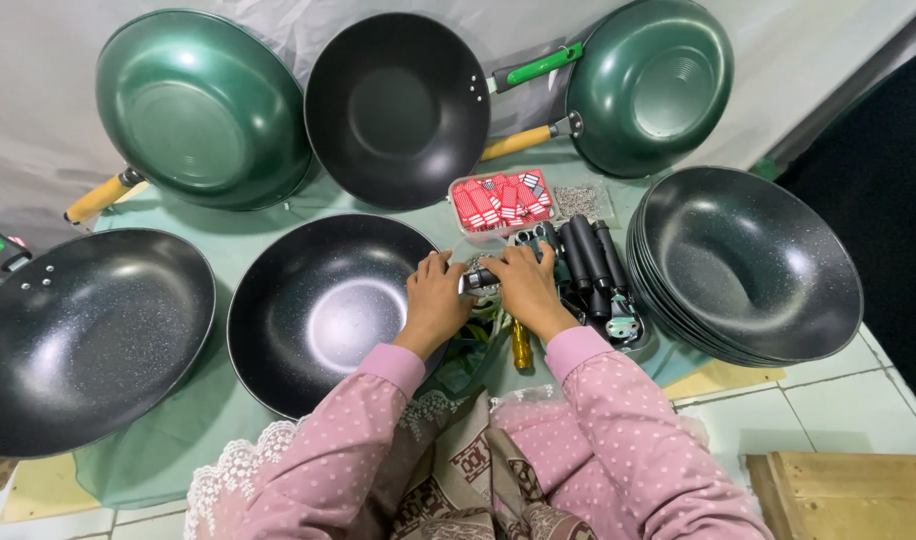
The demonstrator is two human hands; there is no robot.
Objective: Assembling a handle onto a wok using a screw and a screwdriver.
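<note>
We have both hands at the rim of the handleless wok. Left hand and right hand are curled together around a black handle held at that rim; whether it is fixed yet, we cannot tell. Just right of the right hand lie spare handles; beyond them a stack of bare woks. Past the fingers sits a tray of red tags. Most woks appear unhandled.

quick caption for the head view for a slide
Both hands, left hand and right hand, grip a black handle at a dark wok rim, woks all around.
</note>
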